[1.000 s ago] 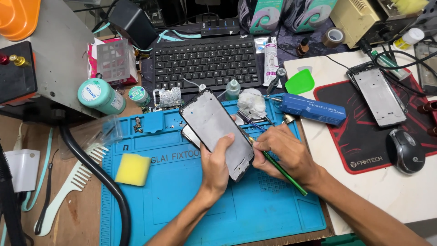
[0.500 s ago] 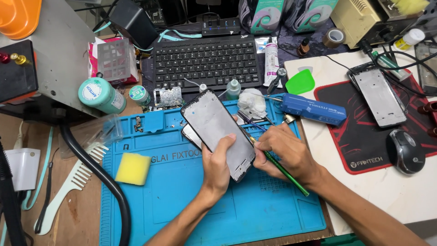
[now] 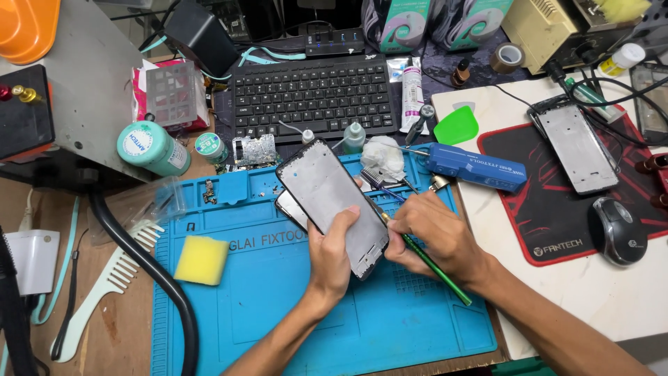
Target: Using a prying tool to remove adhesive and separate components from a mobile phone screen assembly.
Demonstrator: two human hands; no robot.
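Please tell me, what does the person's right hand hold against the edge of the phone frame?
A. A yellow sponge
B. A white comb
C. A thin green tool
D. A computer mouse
C: the right hand grips a thin green tool with its tip at the edge of the phone frame, which the left hand holds above the blue mat.

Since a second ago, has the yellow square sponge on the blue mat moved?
No. The yellow square sponge lies at the same spot on the blue mat, beside the black hose.
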